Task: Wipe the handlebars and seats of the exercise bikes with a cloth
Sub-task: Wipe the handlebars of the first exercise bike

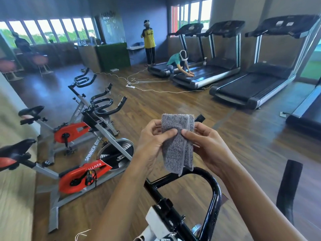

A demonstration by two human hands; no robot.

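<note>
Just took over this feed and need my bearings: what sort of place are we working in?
A gym, by the look of it: spinner bikes stand in a row on the left, and treadmills stand side by side near the far windows.

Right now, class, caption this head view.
Left hand and right hand pinch a folded grey cloth above a black handlebar.

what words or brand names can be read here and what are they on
"SPINNER BIKE": near bike's frame tube
"GALLIVEN", first letter unsure: near bike's red chain guard
"NNER BIKE", start cut off: second bike's frame tube
Too blurred to read: wall sign, treadmill console labels
</note>
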